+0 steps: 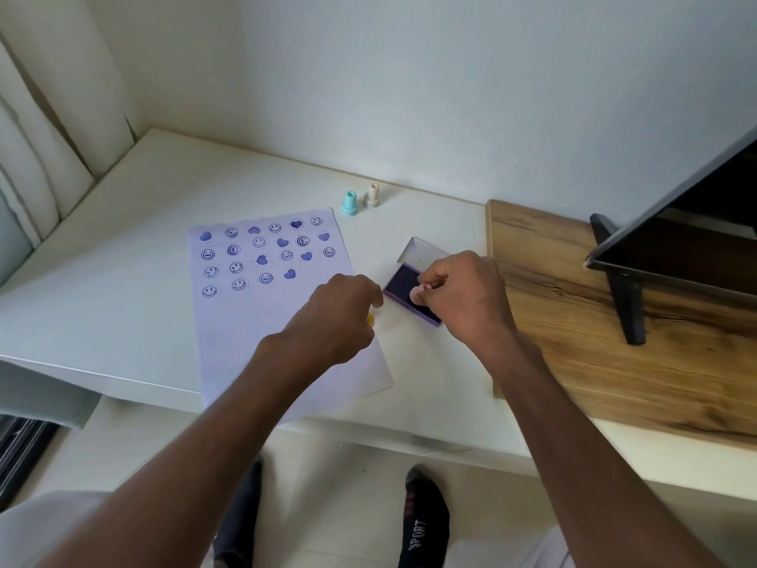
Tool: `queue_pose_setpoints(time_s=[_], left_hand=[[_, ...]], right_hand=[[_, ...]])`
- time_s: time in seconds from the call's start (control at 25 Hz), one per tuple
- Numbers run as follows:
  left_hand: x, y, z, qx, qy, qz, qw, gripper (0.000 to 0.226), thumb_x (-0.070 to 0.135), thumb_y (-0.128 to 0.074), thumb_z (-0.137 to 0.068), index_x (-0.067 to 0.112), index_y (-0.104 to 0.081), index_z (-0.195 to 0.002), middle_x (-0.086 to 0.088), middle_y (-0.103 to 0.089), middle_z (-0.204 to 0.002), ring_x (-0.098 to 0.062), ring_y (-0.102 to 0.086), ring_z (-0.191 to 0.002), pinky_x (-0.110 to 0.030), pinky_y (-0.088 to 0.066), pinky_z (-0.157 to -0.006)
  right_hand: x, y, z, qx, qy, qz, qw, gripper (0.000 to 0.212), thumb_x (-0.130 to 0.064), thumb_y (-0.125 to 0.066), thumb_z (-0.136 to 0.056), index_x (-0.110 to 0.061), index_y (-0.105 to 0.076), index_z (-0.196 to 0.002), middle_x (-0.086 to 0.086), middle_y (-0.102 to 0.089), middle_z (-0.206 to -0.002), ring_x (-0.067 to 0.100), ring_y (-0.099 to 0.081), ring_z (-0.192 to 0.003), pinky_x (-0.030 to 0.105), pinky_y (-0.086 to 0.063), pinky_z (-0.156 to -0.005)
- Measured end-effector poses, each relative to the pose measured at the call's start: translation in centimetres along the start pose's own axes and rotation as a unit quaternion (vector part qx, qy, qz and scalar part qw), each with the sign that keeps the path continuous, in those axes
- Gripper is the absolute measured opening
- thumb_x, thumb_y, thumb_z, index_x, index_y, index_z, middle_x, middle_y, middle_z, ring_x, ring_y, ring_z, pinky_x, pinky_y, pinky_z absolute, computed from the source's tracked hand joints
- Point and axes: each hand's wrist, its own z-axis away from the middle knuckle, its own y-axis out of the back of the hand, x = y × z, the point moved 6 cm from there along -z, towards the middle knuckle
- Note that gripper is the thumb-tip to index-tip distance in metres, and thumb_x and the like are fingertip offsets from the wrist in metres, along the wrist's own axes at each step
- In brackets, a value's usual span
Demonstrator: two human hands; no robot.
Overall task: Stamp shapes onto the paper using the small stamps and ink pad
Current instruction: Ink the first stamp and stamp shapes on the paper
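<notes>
The inking step is in hand, by the look of it. The right hand (pixel 463 293) is pinching a small stamp, almost wholly hidden in the grip, with fingertips closed round it over the dark face of the ink pad (pixel 409 295). Whether the stamp is touching the ink I cannot tell. The pad is lying open just right of the paper (pixel 282 321), its clear lid (pixel 422 252) tipped back on the far side.

The left hand (pixel 340 317) is curling loosely over the paper's right edge, near the pad. A yellow stamp (pixel 370 319) is peeking out beside its knuckles; whether the fingers are gripping it or only resting next to it I cannot tell.

The paper is carrying rows of blue smileys and hearts across its far half, while the near half is lying bare. So the task is looking partly done. The next move is probably calling for a lift off the pad, a carry left to a bare spot below the last row, and a straight press down, with the sheet held steady.

Two spare stamps, a teal stamp (pixel 349 203) and a cream stamp (pixel 373 195), are standing upright beyond the paper's far right corner.

The worktop (pixel 123 248) is white and smooth, running to a plain pale wall. A wooden board (pixel 573 321) is lying at the right, bearing a dark screen (pixel 696 223) on a black stand. A curtain (pixel 45 137) is hanging at far left. Socked feet are showing on the floor below.
</notes>
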Motion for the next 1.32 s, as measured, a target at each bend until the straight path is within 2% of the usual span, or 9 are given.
queue_pose_setpoints(time_s=[0.32, 0.48, 0.64, 0.92, 1.0, 1.08, 1.16, 1.24, 1.32], left_hand=[[0.1, -0.5, 0.2, 0.003, -0.012, -0.023, 1.0, 0.043, 0.002, -0.068, -0.084, 0.024, -0.069, -0.121, -0.003, -0.061, -0.117, -0.025, -0.061, -0.104, -0.03, -0.043, -0.074], [-0.1, -0.7, 0.3, 0.002, -0.012, -0.019, 1.0, 0.038, 0.001, -0.071, -0.083, 0.024, -0.07, -0.114, -0.002, -0.061, -0.115, -0.025, -0.061, -0.104, -0.032, -0.047, -0.075], [0.0, -0.5, 0.4, 0.005, -0.021, -0.018, 1.0, 0.037, 0.001, -0.071, -0.083, 0.022, -0.072, -0.112, -0.003, -0.062, -0.115, -0.025, -0.062, -0.103, -0.029, -0.044, -0.074], [-0.1, 3.4, 1.7, 0.033, -0.044, 0.037, 0.998, 0.025, 0.005, -0.073, -0.082, 0.018, -0.077, -0.102, -0.004, -0.07, -0.107, -0.022, -0.066, -0.098, -0.042, -0.057, -0.085], [-1.4, 5.4, 2.2, 0.057, -0.03, 0.037, 0.997, 0.021, 0.007, -0.075, -0.082, 0.018, -0.077, -0.1, -0.001, -0.071, -0.102, -0.02, -0.067, -0.095, -0.039, -0.057, -0.083], [-3.4, 7.0, 2.6, 0.072, -0.003, 0.033, 0.997, 0.019, 0.009, -0.075, -0.082, 0.022, -0.077, -0.097, 0.002, -0.07, -0.096, -0.019, -0.067, -0.092, -0.036, -0.057, -0.081], [-5.3, 8.1, 3.1, 0.064, 0.026, 0.012, 0.998, 0.018, 0.012, -0.075, -0.082, 0.027, -0.076, -0.092, 0.005, -0.067, -0.095, -0.019, -0.065, -0.091, -0.034, -0.055, -0.082], [-7.4, 8.6, 3.7, 0.045, 0.059, -0.001, 0.997, 0.019, 0.016, -0.076, -0.081, 0.032, -0.075, -0.091, 0.006, -0.065, -0.098, -0.019, -0.064, -0.092, -0.033, -0.053, -0.081], [-9.2, 9.0, 4.4, 0.028, 0.09, -0.012, 0.995, 0.026, 0.021, -0.077, -0.081, 0.037, -0.071, -0.099, 0.007, -0.061, -0.102, -0.019, -0.061, -0.094, -0.033, -0.051, -0.081]], right_hand=[[-0.5, -1.0, -0.1, 0.007, -0.032, 0.029, 0.999, 0.024, -0.018, -0.085, -0.08, -0.016, -0.084, -0.104, 0.01, -0.08, -0.106, 0.029, -0.074, -0.098, 0.038, -0.063, -0.087], [0.5, -0.5, -0.2, 0.016, -0.074, -0.051, 0.996, 0.024, -0.018, -0.088, -0.073, -0.019, -0.085, -0.096, 0.004, -0.082, -0.094, 0.024, -0.074, -0.092, 0.036, -0.063, -0.084], [-0.4, -1.2, 0.1, 0.03, -0.046, 0.005, 0.998, 0.02, -0.015, -0.085, -0.078, -0.016, -0.084, -0.098, 0.01, -0.08, -0.1, 0.03, -0.074, -0.094, 0.037, -0.063, -0.083], [2.1, -1.0, -0.1, 0.007, -0.175, -0.194, 0.965, 0.024, -0.015, -0.095, -0.064, -0.019, -0.082, -0.083, 0.001, -0.079, -0.086, 0.021, -0.076, -0.083, 0.036, -0.065, -0.077], [2.0, -1.1, 0.1, 0.005, -0.239, -0.41, 0.88, 0.02, -0.006, -0.089, -0.073, -0.01, -0.079, -0.089, 0.006, -0.078, -0.085, 0.02, -0.075, -0.081, 0.031, -0.064, -0.076], [-0.1, -1.8, 0.4, -0.071, -0.282, -0.651, 0.701, 0.016, -0.002, -0.077, -0.087, 0.0, -0.074, -0.103, 0.013, -0.077, -0.091, 0.021, -0.074, -0.081, 0.029, -0.064, -0.079], [-2.7, -2.3, 0.7, -0.147, -0.277, -0.759, 0.571, 0.022, -0.005, -0.069, -0.094, 0.004, -0.069, -0.114, 0.016, -0.074, -0.099, 0.022, -0.073, -0.084, 0.03, -0.064, -0.079], [-4.9, -2.7, 0.5, -0.19, -0.246, -0.806, 0.505, 0.03, -0.006, -0.067, -0.093, 0.003, -0.065, -0.122, 0.015, -0.071, -0.103, 0.022, -0.072, -0.086, 0.031, -0.063, -0.074], [-6.7, -3.4, 0.2, -0.206, -0.233, -0.826, 0.47, 0.035, -0.007, -0.068, -0.091, 0.002, -0.065, -0.124, 0.013, -0.07, -0.107, 0.022, -0.072, -0.088, 0.03, -0.062, -0.074]])
